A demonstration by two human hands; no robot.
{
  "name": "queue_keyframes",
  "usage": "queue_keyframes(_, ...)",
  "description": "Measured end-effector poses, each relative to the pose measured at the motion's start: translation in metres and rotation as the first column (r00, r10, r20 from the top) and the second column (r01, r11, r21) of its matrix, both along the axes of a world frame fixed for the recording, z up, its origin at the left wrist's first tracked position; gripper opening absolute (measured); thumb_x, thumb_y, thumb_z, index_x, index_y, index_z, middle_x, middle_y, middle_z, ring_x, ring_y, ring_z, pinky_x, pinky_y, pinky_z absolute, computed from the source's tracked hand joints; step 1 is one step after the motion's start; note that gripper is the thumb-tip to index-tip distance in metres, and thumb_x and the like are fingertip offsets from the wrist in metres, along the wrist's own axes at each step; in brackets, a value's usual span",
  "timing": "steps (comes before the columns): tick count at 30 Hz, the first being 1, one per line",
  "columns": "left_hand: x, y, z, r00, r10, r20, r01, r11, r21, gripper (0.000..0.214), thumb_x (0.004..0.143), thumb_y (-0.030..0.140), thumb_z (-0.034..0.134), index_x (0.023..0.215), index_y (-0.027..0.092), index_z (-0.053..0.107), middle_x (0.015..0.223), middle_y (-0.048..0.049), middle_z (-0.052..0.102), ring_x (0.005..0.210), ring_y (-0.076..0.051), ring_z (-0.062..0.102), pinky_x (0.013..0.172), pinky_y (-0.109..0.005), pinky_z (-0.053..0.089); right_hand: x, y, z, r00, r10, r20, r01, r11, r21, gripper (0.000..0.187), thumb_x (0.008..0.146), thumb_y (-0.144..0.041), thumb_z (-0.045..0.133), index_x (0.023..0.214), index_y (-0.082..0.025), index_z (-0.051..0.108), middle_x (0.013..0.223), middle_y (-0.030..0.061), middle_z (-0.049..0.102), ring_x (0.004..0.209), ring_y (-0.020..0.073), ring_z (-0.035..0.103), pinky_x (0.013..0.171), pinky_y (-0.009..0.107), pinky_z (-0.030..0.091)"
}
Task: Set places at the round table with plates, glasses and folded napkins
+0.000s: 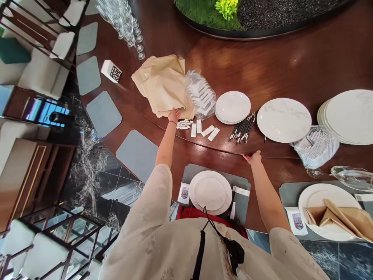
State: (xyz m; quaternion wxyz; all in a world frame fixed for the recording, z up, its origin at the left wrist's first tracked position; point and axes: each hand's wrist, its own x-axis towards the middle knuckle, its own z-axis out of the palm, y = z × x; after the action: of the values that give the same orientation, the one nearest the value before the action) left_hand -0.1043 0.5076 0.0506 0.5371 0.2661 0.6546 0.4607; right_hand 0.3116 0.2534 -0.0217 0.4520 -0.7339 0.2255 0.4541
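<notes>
My left hand (174,115) lies at the near edge of a pile of tan cloth napkins (164,83), its fingers stretched out and touching the cloth. Beside it are white chopstick rests (185,124) and several small white packets (210,130). My right hand (253,156) is at the rim of the brown turntable (215,149), thumb and fingers apart. Black chopsticks (243,128) with silver bands lie just beyond it. Directly before me, a place setting has stacked white plates (210,192) on a grey placemat (190,171).
Stacked plates (352,116), a plastic bag of white packets (316,146) and wine glasses (352,177) stand at right. More glasses (125,25) are at the far left, near a white box (111,71). A planted centrepiece (256,19) fills the middle. A folded napkin (338,216) tops the neighbouring setting.
</notes>
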Motion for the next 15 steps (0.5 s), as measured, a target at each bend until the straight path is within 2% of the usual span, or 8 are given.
queue_keyframes(2,0.005,0.021,0.003,1.000,-0.024,0.017,0.024,0.999,-0.022,0.022,0.111,0.027,0.039,0.092,0.021,0.049,0.102,-0.0090,0.069,0.109,-0.013,0.065,0.108,-0.038,0.050,0.007,-0.003,-0.003,1.000,0.008,0.023,-0.007,1.000,-0.016,0.047,0.113,-0.048,0.026,0.155,-0.036,0.043,0.162,0.0113,0.048,0.137,0.0247,0.062,0.098,0.057,0.058)
queue_keyframes(4,0.006,0.031,0.006,0.999,-0.039,-0.026,0.039,0.999,-0.011,0.030,0.111,0.022,0.027,0.088,0.022,0.044,0.089,-0.0026,0.065,0.100,-0.008,0.063,0.111,-0.036,0.047,0.014,-0.007,-0.004,0.999,0.019,0.050,-0.018,0.999,-0.035,0.047,0.113,-0.048,0.027,0.154,-0.034,0.045,0.160,0.0126,0.050,0.136,0.0257,0.063,0.098,0.060,0.058)
queue_keyframes(5,0.004,0.033,0.007,0.999,-0.025,-0.047,0.025,1.000,0.002,0.029,0.111,0.021,0.028,0.086,0.023,0.043,0.085,-0.0001,0.062,0.097,-0.008,0.062,0.113,-0.035,0.046,0.017,-0.008,-0.003,0.998,0.027,0.062,-0.024,0.999,-0.047,0.047,0.113,-0.048,0.027,0.154,-0.034,0.045,0.159,0.0133,0.050,0.135,0.0261,0.064,0.097,0.061,0.058)
queue_keyframes(7,-0.001,0.033,0.009,0.987,-0.047,-0.157,0.061,0.995,0.081,0.021,0.108,0.024,0.047,0.087,0.022,0.046,0.087,0.0004,0.060,0.098,-0.010,0.061,0.114,-0.035,0.044,0.024,-0.011,-0.002,0.995,0.050,0.086,-0.044,0.997,-0.071,0.048,0.113,-0.048,0.027,0.154,-0.032,0.045,0.160,0.0147,0.048,0.136,0.0264,0.063,0.098,0.061,0.058)
queue_keyframes(8,-0.003,0.032,0.008,0.962,-0.096,-0.254,0.134,0.981,0.138,0.019,0.103,0.028,0.061,0.088,0.022,0.050,0.091,-0.0014,0.061,0.102,-0.013,0.062,0.114,-0.037,0.045,0.028,-0.012,0.000,0.993,0.064,0.099,-0.056,0.995,-0.079,0.049,0.113,-0.048,0.026,0.154,-0.031,0.044,0.161,0.0151,0.047,0.137,0.0266,0.063,0.099,0.060,0.057)
queue_keyframes(11,-0.010,0.031,0.003,0.766,-0.249,-0.593,0.449,0.867,0.216,0.030,0.084,0.034,0.086,0.093,0.020,0.060,0.106,-0.0091,0.064,0.115,-0.027,0.064,0.111,-0.042,0.050,0.041,-0.013,0.003,0.986,0.120,0.113,-0.107,0.988,-0.109,0.050,0.112,-0.048,0.023,0.152,-0.030,0.046,0.158,0.0167,0.049,0.139,0.0278,0.061,0.103,0.061,0.056)
queue_keyframes(13,-0.013,0.037,-0.005,0.641,-0.298,-0.708,0.566,0.806,0.174,0.028,0.082,0.030,0.086,0.090,0.020,0.062,0.109,-0.0115,0.063,0.122,-0.033,0.062,0.112,-0.046,0.050,0.052,-0.013,0.005,0.972,0.210,0.107,-0.195,0.972,-0.131,0.052,0.111,-0.049,0.021,0.147,-0.027,0.051,0.153,0.0198,0.053,0.140,0.0290,0.061,0.106,0.058,0.055)
queue_keyframes(15,-0.013,0.045,-0.012,0.542,-0.350,-0.764,0.652,0.749,0.119,0.021,0.083,0.025,0.082,0.084,0.020,0.061,0.110,-0.0129,0.062,0.125,-0.035,0.060,0.113,-0.049,0.049,0.064,-0.013,0.006,0.888,0.411,0.204,-0.395,0.911,-0.116,0.057,0.110,-0.049,0.017,0.140,-0.023,0.058,0.147,0.0260,0.056,0.136,0.0316,0.063,0.104,0.054,0.056)
